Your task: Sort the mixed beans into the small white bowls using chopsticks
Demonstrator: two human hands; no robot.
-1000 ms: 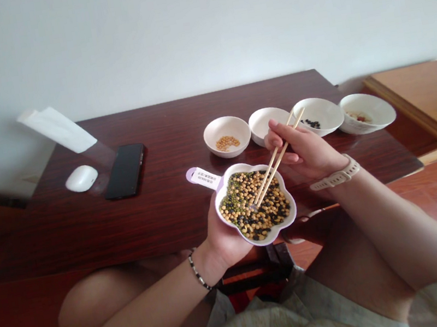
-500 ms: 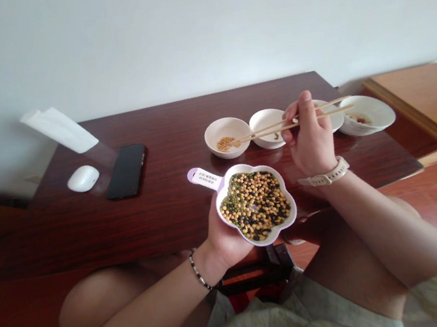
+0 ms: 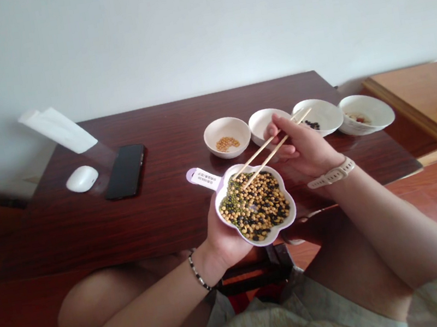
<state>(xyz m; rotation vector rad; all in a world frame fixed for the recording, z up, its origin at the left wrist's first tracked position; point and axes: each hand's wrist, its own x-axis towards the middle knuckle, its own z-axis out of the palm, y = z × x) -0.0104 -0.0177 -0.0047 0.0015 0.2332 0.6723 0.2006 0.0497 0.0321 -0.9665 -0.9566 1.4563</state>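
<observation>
My left hand (image 3: 227,239) is closed round the underside of a flower-shaped bowl (image 3: 292,218) with a lilac rim and a labelled handle. Mixed beans (image 3: 256,204), yellow, black and small green, fill it. In my right hand (image 3: 302,146) is a pair of chopsticks (image 3: 264,156), tips slightly apart among the beans at the bowl's far side. Beyond stands a white bowl (image 3: 213,130) with yellow beans. A second white bowl (image 3: 261,118) is partly hidden by my right hand. A third bowl (image 3: 323,108) holds black beans. The rightmost bowl (image 3: 380,110) contains pale and red bits.
On the left of the dark wooden table (image 3: 162,122) are a black phone (image 3: 125,171), a white rounded case (image 3: 82,179) and a folded white paper (image 3: 59,130). A lighter wooden surface (image 3: 432,96) adjoins at the right, and a wall rises behind.
My right hand has brought the chopsticks from over the yellow-bean bowl back and down to the beans in the flower-shaped bowl. My left hand keeps its place.
</observation>
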